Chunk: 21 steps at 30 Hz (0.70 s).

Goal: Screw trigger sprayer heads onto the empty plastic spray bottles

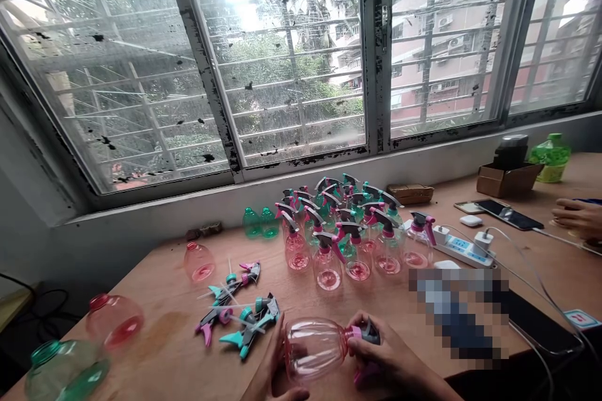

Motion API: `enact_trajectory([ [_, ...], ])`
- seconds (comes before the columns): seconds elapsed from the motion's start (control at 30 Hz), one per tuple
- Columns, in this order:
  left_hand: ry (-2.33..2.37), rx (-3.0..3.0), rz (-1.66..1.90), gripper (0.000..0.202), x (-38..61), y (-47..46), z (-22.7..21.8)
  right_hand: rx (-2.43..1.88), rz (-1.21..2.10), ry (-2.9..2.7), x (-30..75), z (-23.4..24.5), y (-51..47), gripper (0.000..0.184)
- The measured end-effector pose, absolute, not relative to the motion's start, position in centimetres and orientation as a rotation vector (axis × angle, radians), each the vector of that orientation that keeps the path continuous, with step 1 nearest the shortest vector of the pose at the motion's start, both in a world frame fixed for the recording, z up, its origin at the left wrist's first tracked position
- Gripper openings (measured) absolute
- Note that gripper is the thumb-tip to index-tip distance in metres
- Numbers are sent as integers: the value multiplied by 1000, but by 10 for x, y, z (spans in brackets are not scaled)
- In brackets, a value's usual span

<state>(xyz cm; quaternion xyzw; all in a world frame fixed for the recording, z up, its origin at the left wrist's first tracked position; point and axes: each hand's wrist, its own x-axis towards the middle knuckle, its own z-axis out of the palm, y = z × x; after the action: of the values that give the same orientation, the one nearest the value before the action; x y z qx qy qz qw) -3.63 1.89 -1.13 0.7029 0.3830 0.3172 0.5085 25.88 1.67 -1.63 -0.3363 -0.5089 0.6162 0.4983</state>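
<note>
A clear pink spray bottle [316, 351] lies sideways between my two hands, low over the table's front edge. My left hand [269, 366] cups its base end, thumb below and fingers along the far side. At the neck, my right hand [383, 351] is closed around the pink and grey spray head [364, 333], which sits on the bottle's mouth. Just beyond my left hand lies a loose pile of spray heads [244, 316] in teal, pink and grey with thin tubes. Several pink and green bottles with spray heads [328, 269] stand grouped ahead.
Open-topped bottles, pink [115, 319] and green [68, 369], are at the left; two small green ones [260, 223] stand by the wall. A power strip [463, 247] with cables, phones [510, 214] and a cardboard box [508, 180] occupy the right. Another person's hand [578, 216] rests there.
</note>
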Motion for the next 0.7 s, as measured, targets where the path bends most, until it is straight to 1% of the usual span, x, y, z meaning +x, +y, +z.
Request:
enact_trajectory([
  [0.03,908,1686,766,123,-37,20,-13,-816,1494,-1226,259,-16,17,47],
  [0.17,880,1667,736,110,-41,21,-18,-812,1516,-1193,257,-15,16,50],
  [0.23,899,1682,736,107,-40,21,-17,-805,1517,-1200,257,-14,16,50],
  [0.37,910,1719,763,106,-37,19,-8,-791,1514,-1212,258,-12,15,50],
  [0.53,880,1647,802,114,-36,16,-5,-788,1500,-1217,258,-19,17,49],
  [0.7,806,1609,782,105,-38,17,-10,-793,1485,-1211,257,-26,19,48],
])
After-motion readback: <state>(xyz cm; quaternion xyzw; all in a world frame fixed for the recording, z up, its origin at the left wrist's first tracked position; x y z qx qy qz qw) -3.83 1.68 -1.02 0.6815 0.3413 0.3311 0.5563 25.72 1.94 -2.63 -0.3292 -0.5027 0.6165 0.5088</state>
